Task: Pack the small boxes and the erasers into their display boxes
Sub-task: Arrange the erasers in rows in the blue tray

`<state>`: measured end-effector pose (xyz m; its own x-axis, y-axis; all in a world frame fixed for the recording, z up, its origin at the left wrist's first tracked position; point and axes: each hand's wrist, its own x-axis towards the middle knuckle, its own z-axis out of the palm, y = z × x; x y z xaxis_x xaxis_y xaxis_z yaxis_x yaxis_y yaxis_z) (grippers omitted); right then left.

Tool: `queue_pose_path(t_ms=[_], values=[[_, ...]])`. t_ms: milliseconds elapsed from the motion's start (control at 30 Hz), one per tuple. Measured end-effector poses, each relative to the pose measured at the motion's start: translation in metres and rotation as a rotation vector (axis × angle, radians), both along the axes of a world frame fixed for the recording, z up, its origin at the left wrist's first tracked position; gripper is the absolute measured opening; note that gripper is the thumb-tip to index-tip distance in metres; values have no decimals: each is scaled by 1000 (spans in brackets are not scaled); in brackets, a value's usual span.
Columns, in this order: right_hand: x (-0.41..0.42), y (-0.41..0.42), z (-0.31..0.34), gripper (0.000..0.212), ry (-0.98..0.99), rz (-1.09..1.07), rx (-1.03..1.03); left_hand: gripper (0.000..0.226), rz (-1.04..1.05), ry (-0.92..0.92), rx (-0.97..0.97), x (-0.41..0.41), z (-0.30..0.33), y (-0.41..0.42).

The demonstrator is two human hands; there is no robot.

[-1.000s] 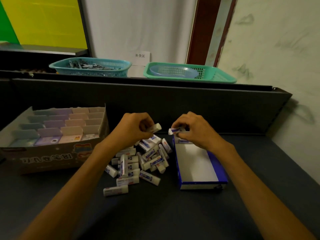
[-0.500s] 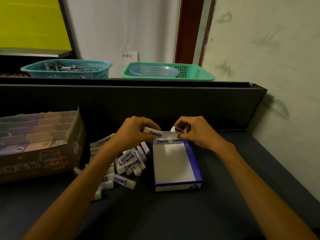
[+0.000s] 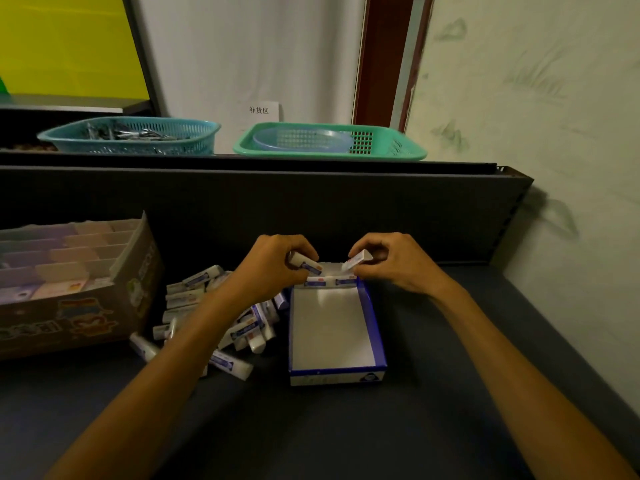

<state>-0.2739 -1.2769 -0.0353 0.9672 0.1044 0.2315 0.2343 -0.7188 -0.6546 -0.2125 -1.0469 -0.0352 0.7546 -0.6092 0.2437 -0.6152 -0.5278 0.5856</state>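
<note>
Change: two erasers (image 3: 329, 281) now lie side by side at the far end of the blue box (image 3: 375, 327); a second ago only one showed there.
Left hand (image 3: 273, 268): pinches another eraser (image 3: 304, 263) over the box's far-left corner.
Right hand (image 3: 394, 263): pinches a tilted eraser (image 3: 356, 260) over the far-right corner.
Pile (image 3: 221, 313): loose on the worktop (image 3: 346, 438), left of the box.
Meaning: first row started; most packing remains, I judge.

Both hands (left (image 3: 273, 268), right (image 3: 394, 263)) each pinching 1 eraser, above blue display box (image 3: 375, 336), far end
</note>
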Motion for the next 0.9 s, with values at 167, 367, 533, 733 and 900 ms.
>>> queue_pose_path(t_ms=[167,367,533,733,900], values=[[2,-5,-5,20,-16,-7,74,30,27,-23,14,1,-2,-2],[7,-8,-6,19,13,-19,157,36,8,-89,92,5,-4,-6],[9,-10,-8,30,86,30,179,32,-32,-112,127,8,-4,-5],[11,-11,-10,30,108,69,122,30,-37,-110,95,7,-3,-6],[9,-8,-8,27,67,66,107,29,-48,-75,90,8,-6,-7]])
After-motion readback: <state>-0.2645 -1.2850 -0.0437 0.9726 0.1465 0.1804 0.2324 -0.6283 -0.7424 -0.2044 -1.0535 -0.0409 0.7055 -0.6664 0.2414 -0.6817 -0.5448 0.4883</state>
